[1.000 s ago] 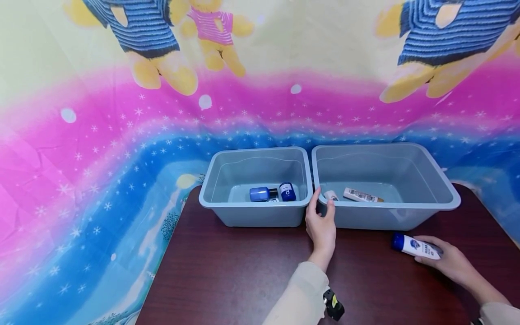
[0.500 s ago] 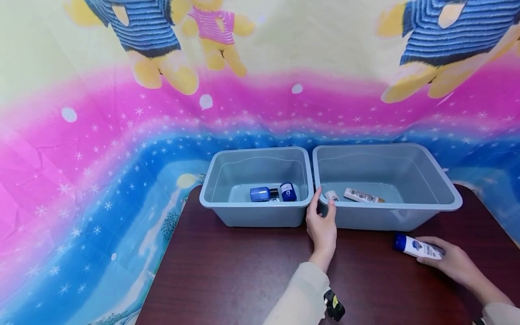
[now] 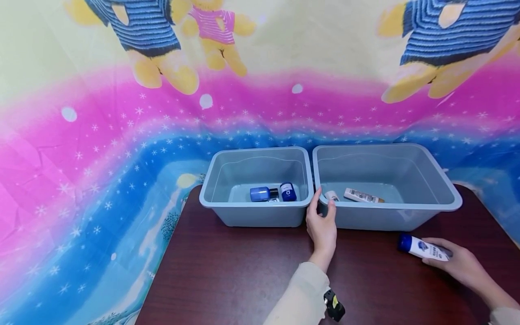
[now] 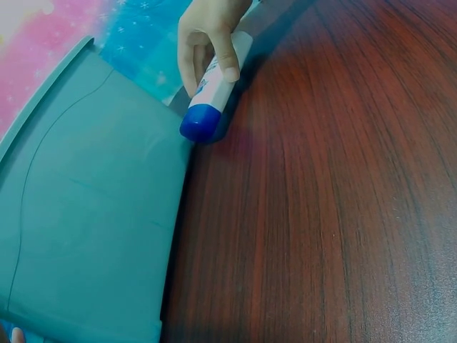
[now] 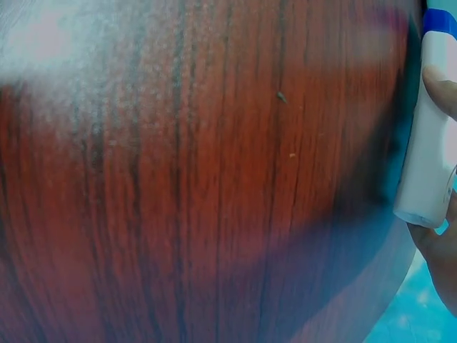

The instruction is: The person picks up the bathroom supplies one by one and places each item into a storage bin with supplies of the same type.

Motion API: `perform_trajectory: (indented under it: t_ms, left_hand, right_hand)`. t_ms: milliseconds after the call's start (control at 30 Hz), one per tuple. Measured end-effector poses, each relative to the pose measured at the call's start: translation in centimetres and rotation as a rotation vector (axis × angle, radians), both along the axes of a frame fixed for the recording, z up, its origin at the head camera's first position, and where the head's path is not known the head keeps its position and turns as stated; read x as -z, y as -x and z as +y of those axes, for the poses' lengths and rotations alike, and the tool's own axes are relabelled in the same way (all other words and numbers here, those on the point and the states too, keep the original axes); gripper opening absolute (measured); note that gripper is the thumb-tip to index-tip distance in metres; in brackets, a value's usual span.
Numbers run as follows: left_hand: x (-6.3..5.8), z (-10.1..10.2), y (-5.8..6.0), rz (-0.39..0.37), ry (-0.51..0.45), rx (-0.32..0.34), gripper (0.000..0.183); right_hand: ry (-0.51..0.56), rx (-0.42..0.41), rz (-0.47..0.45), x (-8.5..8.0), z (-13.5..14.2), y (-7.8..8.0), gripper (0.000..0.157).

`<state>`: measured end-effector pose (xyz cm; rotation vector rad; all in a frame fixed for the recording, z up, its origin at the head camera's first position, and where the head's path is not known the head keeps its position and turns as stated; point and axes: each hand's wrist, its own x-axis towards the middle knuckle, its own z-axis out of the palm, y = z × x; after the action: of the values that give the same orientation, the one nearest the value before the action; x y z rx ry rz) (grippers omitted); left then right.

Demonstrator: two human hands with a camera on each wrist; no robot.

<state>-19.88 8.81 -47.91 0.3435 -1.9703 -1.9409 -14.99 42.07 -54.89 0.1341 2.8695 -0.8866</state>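
My right hand (image 3: 465,266) grips a small white bottle with a blue cap (image 3: 430,249), like a travel-size body wash. The bottle is held above the table before the right bin, its cap pointing left. In the left wrist view the bottle (image 4: 214,87) hangs cap down beside the bin wall. My left hand (image 3: 322,230) holds the front left corner of the right grey bin (image 3: 390,219), index finger at the left rim and thumb on the front rim. Inside that bin lie a white tube (image 3: 363,195) and a white item (image 3: 331,195) partly hidden by the rim.
Close beside it on the left stands a smaller grey bin (image 3: 260,215). It contains a blue bottle with a black cap (image 3: 260,194) and a dark blue container (image 3: 287,192). Behind the dark wooden table (image 3: 227,280) hangs a patterned cloth (image 3: 260,104).
My right hand has shifted slightly right and down with the white bottle. The left hand and both bins stay in place.
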Motion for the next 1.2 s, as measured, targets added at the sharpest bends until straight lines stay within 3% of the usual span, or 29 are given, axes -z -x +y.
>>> perform_trajectory:
  t_ms: [400, 767, 1200]
  left_hand:
    - [0.0, -0.1, -0.1, 0.007, -0.017, 0.003, 0.042]
    - [-0.1, -0.1, -0.1, 0.010, -0.016, 0.007, 0.043]
    - [-0.1, -0.1, -0.1, 0.005, 0.000, 0.001, 0.041]
  right_hand:
    - [-0.031, 0.032, 0.097, 0.1, -0.3, -0.2, 0.074]
    - [-0.027, 0.039, 0.069, -0.5, -0.6, -0.6, 0.077]
    - [-0.024, 0.036, 0.114, -1.2, -1.3, -1.3, 0.073]
